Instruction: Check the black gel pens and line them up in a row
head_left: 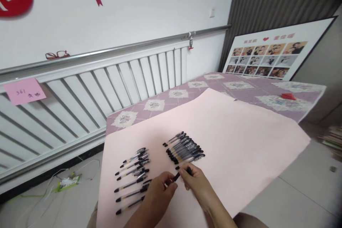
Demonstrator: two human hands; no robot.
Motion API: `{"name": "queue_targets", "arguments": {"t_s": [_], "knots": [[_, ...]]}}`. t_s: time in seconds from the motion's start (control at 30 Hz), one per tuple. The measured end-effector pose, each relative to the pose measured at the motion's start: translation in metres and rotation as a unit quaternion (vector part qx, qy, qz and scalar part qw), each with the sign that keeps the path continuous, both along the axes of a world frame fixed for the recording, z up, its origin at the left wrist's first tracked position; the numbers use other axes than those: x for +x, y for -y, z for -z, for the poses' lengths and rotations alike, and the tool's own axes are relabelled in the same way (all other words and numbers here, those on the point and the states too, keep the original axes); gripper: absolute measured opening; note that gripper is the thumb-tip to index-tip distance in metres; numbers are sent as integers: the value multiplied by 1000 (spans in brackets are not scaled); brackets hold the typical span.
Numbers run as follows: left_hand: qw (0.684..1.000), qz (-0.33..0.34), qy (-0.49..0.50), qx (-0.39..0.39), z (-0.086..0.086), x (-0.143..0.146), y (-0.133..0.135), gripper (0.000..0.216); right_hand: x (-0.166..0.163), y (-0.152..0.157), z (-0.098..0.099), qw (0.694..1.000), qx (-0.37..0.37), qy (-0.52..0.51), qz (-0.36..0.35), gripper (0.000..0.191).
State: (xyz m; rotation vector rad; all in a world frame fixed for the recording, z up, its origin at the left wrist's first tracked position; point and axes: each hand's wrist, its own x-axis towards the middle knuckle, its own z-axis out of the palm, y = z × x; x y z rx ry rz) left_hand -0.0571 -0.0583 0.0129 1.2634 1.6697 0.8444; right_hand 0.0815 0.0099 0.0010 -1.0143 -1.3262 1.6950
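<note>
A black pen (176,177) is pinched between my two hands over the near part of the pink sheet. My left hand (161,190) is closed at the pen's lower left end. The fingers of my right hand (194,179) close round its other end, where a dark tip shows above them; much of the pen is hidden. Just beyond my right hand lies a tight group of clear-barrelled black pens (184,148) side by side. Beside my left hand, a looser row of similar pens (130,186) runs up the sheet, its nearest pens partly covered by that hand.
The pink sheet (240,142) covers most of a table with a purple patterned cloth (179,93). A folded red paper (288,96) lies at the far right. Behind stand a white radiator (139,74) with a pipe and glasses (57,55), and a photo board (267,55).
</note>
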Motion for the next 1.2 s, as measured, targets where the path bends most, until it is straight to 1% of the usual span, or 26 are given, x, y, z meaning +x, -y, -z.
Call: {"name": "queue_targets", "arguments": {"t_s": [0.07,0.13,0.23,0.3,0.37,0.43,0.57,0.67,0.77,0.8,0.87,0.93,1.0,1.07,1.13,1.2], "knots": [[1000,0,0,-9,-3,0,1,14,1,1,-3,1000,17,12,-17,31],[999,7,36,-36,-8,0,3,17,3,2,-7,999,19,7,-34,29],[994,19,92,-61,-14,1,5,21,6,4,-13,998,-8,-22,-53,26],[993,18,92,-65,-15,0,6,21,6,6,-15,998,-25,-45,-44,28],[996,15,63,-61,-16,-1,6,20,4,5,-14,998,-30,-47,-26,29],[998,15,29,-61,-16,-2,6,19,2,3,-10,999,-25,-18,-19,28],[998,25,-48,-42,-18,-4,7,17,2,-1,-3,998,-3,50,-42,35],[994,35,-105,-9,-20,-6,8,16,4,-2,-3,996,-1,61,-70,28],[989,37,-146,4,-21,-6,9,15,5,-2,-6,995,-18,65,-69,22],[986,37,-161,6,-20,-6,9,16,5,-1,-7,995,-12,71,-66,22],[981,40,-191,11,-20,-6,9,15,4,0,-8,994,28,86,-65,23],[974,44,-220,20,-20,-6,10,14,3,1,-8,990,75,96,-66,29],[970,50,-235,26,-22,-7,10,13,3,1,-9,988,99,99,-67,31],[970,58,-236,29,-24,-8,11,15,5,1,-10,988,90,98,-74,28],[972,65,-226,24,-27,-9,12,19,7,1,-10,990,66,94,-87,22],[975,67,-213,18,-29,-10,13,20,11,0,-10,991,40,90,-93,22]]}}
